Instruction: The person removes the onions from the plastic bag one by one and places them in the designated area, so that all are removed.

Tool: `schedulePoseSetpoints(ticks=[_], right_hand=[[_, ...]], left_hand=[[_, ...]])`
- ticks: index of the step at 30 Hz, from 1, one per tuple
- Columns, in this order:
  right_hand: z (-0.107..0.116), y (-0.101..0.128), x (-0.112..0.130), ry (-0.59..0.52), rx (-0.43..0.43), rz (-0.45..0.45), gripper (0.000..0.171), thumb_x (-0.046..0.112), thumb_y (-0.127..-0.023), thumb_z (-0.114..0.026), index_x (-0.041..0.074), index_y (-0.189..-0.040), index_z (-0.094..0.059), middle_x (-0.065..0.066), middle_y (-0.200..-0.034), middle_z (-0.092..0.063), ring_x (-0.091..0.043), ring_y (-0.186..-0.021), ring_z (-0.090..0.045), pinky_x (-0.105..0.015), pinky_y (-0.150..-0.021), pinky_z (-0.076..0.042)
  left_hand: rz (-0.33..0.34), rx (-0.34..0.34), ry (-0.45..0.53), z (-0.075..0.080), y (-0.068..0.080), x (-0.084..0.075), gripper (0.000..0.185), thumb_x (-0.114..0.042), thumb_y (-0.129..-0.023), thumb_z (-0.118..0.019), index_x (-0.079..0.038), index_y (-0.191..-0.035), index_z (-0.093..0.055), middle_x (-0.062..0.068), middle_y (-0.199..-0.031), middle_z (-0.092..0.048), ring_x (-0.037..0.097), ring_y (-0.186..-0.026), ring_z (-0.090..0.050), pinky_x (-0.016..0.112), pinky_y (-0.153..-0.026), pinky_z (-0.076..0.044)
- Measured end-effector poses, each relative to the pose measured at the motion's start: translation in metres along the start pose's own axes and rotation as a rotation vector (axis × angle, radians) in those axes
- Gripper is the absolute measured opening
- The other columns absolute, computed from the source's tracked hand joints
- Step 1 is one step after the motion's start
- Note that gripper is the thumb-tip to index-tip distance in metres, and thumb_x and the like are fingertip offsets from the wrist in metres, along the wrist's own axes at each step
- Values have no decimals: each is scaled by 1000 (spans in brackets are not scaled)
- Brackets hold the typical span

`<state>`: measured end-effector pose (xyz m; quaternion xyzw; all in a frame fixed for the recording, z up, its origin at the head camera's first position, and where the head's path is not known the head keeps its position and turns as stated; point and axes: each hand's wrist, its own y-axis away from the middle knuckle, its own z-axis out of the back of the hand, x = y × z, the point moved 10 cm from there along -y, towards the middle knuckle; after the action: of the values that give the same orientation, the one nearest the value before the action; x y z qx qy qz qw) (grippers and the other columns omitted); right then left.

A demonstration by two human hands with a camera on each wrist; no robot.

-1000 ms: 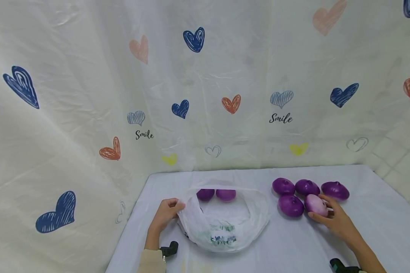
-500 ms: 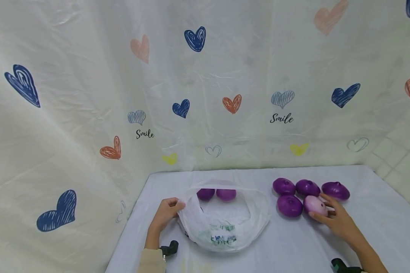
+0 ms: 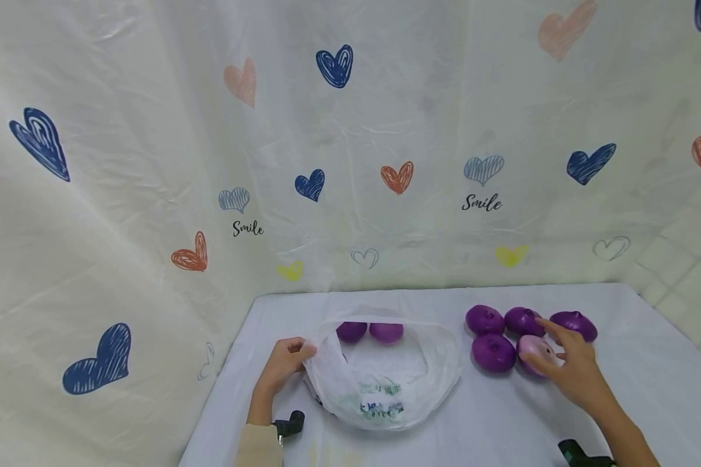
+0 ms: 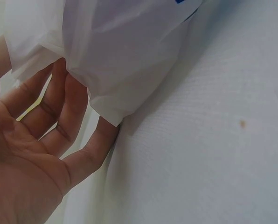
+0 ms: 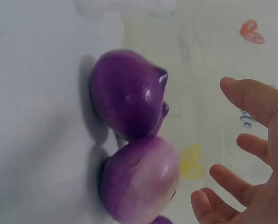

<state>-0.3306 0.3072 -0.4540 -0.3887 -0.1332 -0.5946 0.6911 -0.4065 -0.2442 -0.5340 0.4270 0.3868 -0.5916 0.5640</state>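
Pinching the white plastic bag's (image 3: pixel 385 383) rim near the table's (image 3: pixel 648 363) front edge, the left hand (image 3: pixel 283 366) grips; the right hand (image 3: pixel 572 370) hovers, fingers spread (holding nothing), over the pale purple onion (image 3: pixel 531 350).

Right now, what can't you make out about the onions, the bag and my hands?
- Whether the right hand touches the pale onion: head view, the hand covers its near side; right wrist view shows straight fingers apart from it.
- The print on the plastic bag: head view, too small and crumpled.
- The two onions at the bag's far rim: the rim hides their lower halves.
- The left hand: left wrist view, the bag covers its fingertips.
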Motion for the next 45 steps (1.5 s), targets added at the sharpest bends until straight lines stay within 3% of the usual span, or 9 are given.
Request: schedulePoseSetpoints(ticks=[6,8,16,22,29,33,37,41,45], right_hand=[[-22,-3,59,-116,-23,116,61,19,-88,-81,2,-141,-55,-18,-132,-57,11,-109,-44,-5,-84,-41],[-35,-3,79,-155,-7,178,57,14,-88,-80,3,-139,-57,-13,-130,-59,16,-108,-44,-6,-86,-44],[-97,-4,131,-247,177,274,48,17,-93,-76,16,-138,-58,-1,-124,-65,-4,-104,-58,-30,-84,-56],[-142,-1,154,-274,344,279,41,26,-94,-74,19,-133,-60,2,-121,-65,-8,-102,-61,-33,-85,-56],[-190,1,182,-323,505,283,45,29,-95,-73,13,-136,-59,-6,-122,-65,-26,-105,-62,-36,-86,-55],[-218,-1,196,-377,563,274,50,26,-95,-74,8,-138,-57,-14,-125,-64,-34,-106,-63,-39,-86,-56],[-243,-5,204,-412,598,245,52,23,-95,-73,5,-140,-54,-22,-129,-62,-39,-108,-63,-34,-85,-56],[-263,-7,209,-389,605,220,56,15,-93,-71,4,-144,-50,-22,-134,-59,-34,-108,-64,-29,-83,-55],[-281,-8,210,-367,612,193,63,5,-89,-70,5,-147,-47,-22,-139,-56,-32,-107,-64,-41,-87,-57]], left_hand=[[10,1,15,1,0,1,26,-26,-94,-74,-2,-104,-73,6,-93,-70,18,-81,-62,31,-72,-55],[12,1,17,1,1,1,26,-26,-94,-74,-2,-104,-73,6,-94,-70,17,-81,-62,31,-73,-56],[10,0,19,0,-2,5,28,-27,-94,-75,-2,-104,-73,6,-93,-70,18,-81,-63,31,-74,-56],[-4,6,22,-1,-2,4,29,-28,-94,-75,-2,-105,-73,7,-94,-70,18,-82,-63,31,-74,-56],[-2,6,33,0,-2,4,27,-27,-93,-75,-2,-103,-73,7,-93,-69,18,-81,-62,32,-74,-55],[-3,3,29,0,-2,4,26,-26,-93,-75,-2,-103,-73,7,-93,-69,18,-81,-62,31,-73,-55],[2,3,24,0,-3,4,25,-26,-94,-75,-2,-102,-73,6,-91,-69,18,-81,-62,31,-73,-55],[3,-15,16,-1,-2,2,23,-23,-93,-74,-1,-101,-73,4,-87,-68,16,-77,-60,30,-69,-52],[1,-25,14,0,-2,1,21,-22,-93,-75,-1,-100,-73,3,-84,-68,16,-74,-59,30,-67,-51]])
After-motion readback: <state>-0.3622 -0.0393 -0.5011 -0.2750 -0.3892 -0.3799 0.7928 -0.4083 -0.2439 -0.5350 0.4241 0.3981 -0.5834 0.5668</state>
